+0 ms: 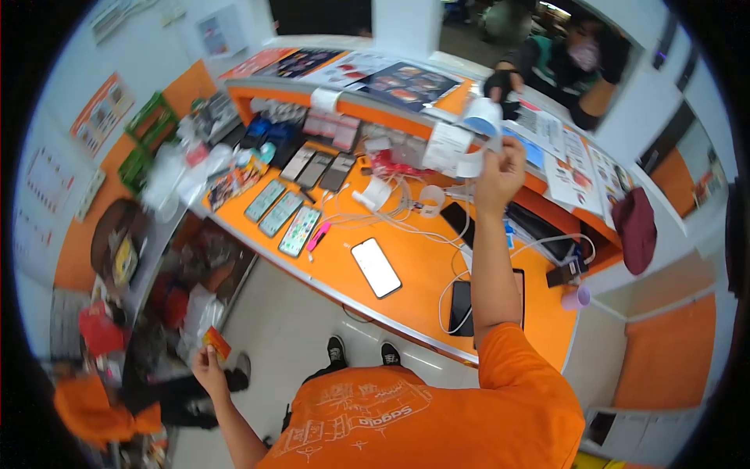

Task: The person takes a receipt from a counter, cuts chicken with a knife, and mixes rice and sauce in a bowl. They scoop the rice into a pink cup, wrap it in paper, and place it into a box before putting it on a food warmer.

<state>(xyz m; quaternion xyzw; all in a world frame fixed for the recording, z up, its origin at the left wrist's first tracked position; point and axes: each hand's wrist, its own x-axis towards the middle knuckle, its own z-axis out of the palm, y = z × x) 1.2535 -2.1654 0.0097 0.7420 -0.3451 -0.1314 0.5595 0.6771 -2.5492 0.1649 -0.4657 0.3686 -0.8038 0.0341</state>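
Note:
My right hand [504, 173] is raised over the back of the orange counter [422, 285], its fingers closed on a curling white paper receipt [471, 164]. Across the ledge, a gloved hand of another person [504, 84] is close to the upper end of the paper; whether it touches is unclear. My left hand [209, 369] hangs low on the left, off the counter, pinching a small red and orange card or packet [217, 342]. A phone with a lit white screen [376, 267] lies on the counter between my hands.
Several phones [299, 231] lie in rows at the left, by a pink marker [318, 236]. White cables [391, 207] tangle near a paper roll [430, 200]. Menu sheets [410, 84] cover the raised ledge. A cup [576, 298] stands at the right edge. Another person in orange [98, 410] is at lower left.

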